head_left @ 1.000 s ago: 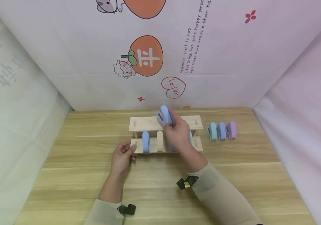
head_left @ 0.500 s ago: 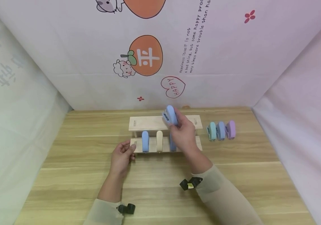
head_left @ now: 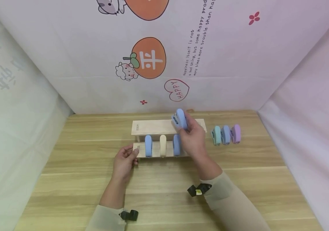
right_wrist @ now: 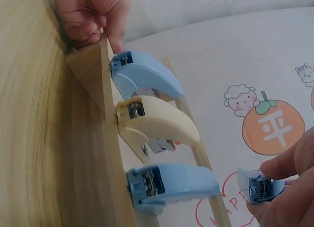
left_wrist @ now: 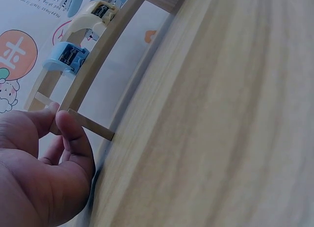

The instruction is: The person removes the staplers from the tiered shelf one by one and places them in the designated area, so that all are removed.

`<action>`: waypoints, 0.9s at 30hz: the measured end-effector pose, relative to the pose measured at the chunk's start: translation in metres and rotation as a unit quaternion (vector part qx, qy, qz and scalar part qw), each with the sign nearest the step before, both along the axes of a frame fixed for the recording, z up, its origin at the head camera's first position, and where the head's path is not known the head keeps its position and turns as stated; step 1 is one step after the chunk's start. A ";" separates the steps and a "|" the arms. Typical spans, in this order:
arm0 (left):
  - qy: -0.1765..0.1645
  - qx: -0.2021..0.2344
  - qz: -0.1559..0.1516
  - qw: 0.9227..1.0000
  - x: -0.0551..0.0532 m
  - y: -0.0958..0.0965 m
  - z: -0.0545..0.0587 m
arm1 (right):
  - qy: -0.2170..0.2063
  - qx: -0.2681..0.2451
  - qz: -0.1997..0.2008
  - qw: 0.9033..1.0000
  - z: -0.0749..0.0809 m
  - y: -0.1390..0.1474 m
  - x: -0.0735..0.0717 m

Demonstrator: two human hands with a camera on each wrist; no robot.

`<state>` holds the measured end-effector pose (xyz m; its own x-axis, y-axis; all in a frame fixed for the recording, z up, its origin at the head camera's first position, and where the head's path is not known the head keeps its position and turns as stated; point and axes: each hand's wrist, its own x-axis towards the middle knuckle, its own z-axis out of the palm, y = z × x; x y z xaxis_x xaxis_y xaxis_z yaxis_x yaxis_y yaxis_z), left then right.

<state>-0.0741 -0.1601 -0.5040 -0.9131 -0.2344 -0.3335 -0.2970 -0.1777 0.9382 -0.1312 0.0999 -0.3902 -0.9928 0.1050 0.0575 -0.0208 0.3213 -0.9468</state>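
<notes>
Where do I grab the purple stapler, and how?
Probably around the middle of the purple stapler's long, rounded body, coming from above and the right: the loose blue stapler sits close on its left, while nothing crowds its right side.

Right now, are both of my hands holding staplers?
No, only the right hand holds a stapler, a light blue one, while the left hand grips the end of the wooden rack.
</notes>
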 end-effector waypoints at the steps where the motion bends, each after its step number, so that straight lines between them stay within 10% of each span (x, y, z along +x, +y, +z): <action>1: 0.001 0.000 0.000 1.000 0.000 0.000 0.000 | 0.005 -0.004 -0.002 1.000 0.000 0.001 0.000; 27: -0.004 0.000 0.001 1.000 0.001 0.001 0.000 | -0.030 -0.006 -0.049 0.998 -0.004 0.034 0.001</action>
<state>-0.0731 -0.1587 -0.5038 -0.9104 -0.2357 -0.3401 -0.3036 -0.1780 0.9360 -0.1306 0.1338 -0.3945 -0.9795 0.2013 -0.0036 0.0667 0.3079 -0.9491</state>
